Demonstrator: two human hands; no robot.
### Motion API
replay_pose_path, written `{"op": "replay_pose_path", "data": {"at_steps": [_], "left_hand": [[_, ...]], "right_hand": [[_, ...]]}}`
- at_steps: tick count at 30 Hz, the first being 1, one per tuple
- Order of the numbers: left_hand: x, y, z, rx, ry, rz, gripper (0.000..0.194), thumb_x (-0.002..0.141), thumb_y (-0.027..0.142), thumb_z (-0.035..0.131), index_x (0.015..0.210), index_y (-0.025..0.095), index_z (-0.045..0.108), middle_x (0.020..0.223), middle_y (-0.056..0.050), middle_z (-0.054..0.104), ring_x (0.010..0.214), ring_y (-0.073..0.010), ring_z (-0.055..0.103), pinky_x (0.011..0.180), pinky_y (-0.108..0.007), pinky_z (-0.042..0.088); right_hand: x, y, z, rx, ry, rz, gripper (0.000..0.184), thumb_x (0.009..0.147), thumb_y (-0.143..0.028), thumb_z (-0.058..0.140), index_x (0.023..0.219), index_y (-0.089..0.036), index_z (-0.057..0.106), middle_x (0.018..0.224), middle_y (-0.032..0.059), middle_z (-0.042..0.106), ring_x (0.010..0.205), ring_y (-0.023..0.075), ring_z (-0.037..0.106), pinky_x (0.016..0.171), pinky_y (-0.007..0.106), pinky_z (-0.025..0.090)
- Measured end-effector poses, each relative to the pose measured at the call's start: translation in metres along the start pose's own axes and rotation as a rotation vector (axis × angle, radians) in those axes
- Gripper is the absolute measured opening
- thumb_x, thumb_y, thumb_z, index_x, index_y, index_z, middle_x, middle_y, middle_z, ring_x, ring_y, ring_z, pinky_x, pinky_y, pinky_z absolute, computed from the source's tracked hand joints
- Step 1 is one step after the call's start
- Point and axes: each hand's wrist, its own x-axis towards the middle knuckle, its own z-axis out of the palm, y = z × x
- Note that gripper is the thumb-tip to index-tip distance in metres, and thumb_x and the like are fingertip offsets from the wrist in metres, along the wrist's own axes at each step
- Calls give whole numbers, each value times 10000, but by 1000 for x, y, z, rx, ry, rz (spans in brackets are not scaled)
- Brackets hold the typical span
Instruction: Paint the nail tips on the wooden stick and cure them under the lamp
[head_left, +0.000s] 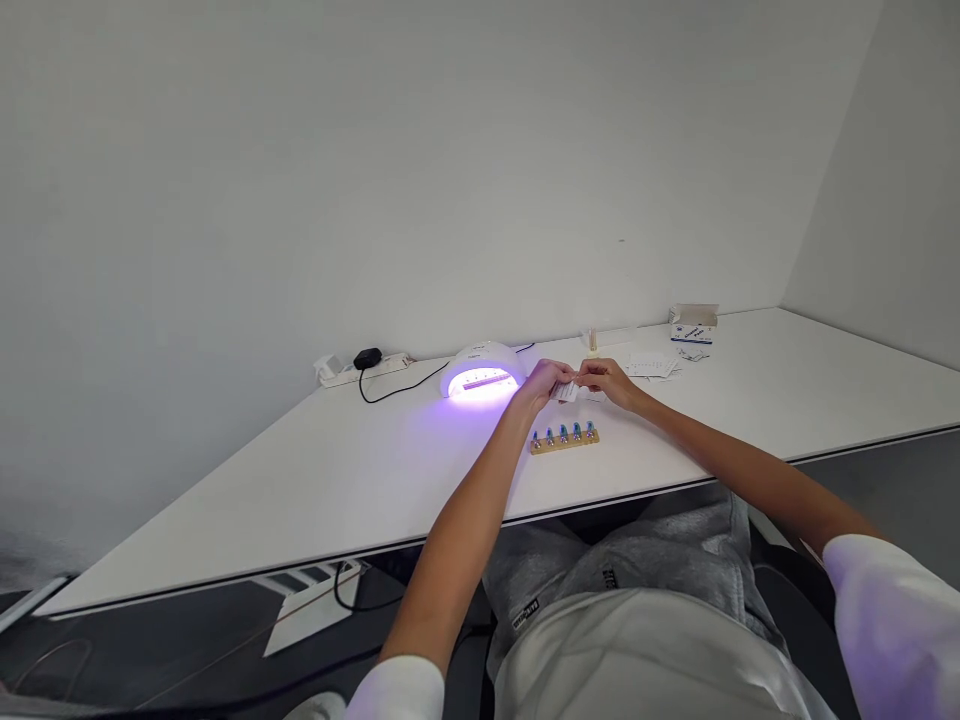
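Observation:
My left hand (550, 378) is closed on a small white printed packet (566, 391), which hangs below the fingers. Close beside it, my right hand (606, 380) pinches the packet's upper right edge, and the fingertips of both hands almost meet. Just below the hands, a narrow wooden stand (566, 447) bears a row of several shiny blue-green nail tips (563, 433). To the left of my hands a white nail lamp (484, 355) glows violet, with a long strip-shaped thing (486, 382) lying inside it.
White printed sheets or packets (651, 366) lie right of my hands. Behind them stand an open box labelled alcohol pads (693, 325) and a small holder with thin sticks (592, 341). A power strip (375, 370) with a black adapter (367, 358) lies along the wall at left.

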Motion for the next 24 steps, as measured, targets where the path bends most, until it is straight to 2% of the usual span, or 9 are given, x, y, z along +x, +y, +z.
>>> {"op": "replay_pose_path", "data": {"at_steps": [6,9,11,14,18,24], "left_hand": [[-2,2,3,-16,38,-36,44,548,72,606,533,112,613,457,-11,500,426,-131,471,404,-258,342],[-4,4,3,-26,55,45,83,587,117,663,527,116,605,480,-11,505,443,-124,478,403,-249,336],[-5,4,2,-44,80,129,146,605,182,723,538,118,610,499,-7,508,456,-113,479,409,-243,343],[-5,5,-2,-57,151,195,235,602,290,797,589,118,638,540,-13,540,487,-100,483,434,-236,364],[-5,5,-5,-33,206,198,297,596,359,821,631,117,654,578,-23,574,513,-105,497,451,-238,372],[-5,6,-10,-23,219,205,306,624,375,802,666,112,651,630,-31,612,563,-118,540,502,-247,424]], "right_hand": [[-3,1,2,-257,77,-130,255,716,-370,626,578,-178,527,558,-42,409,577,107,327,562,268,246],[-3,1,0,-275,95,-152,277,748,-404,631,614,-180,538,574,-36,447,578,108,357,564,265,277],[-1,1,-3,-208,78,-118,290,782,-441,618,669,-181,555,601,-28,491,570,105,397,554,257,311],[3,5,-9,-111,-14,-15,336,819,-500,586,752,-170,589,675,-3,559,551,96,455,521,244,351],[5,13,-12,-94,-85,51,361,798,-516,623,779,-156,623,711,12,589,538,89,487,489,234,365],[4,14,-11,-122,-83,55,297,718,-431,727,712,-149,634,642,0,580,501,79,463,474,234,352]]}}
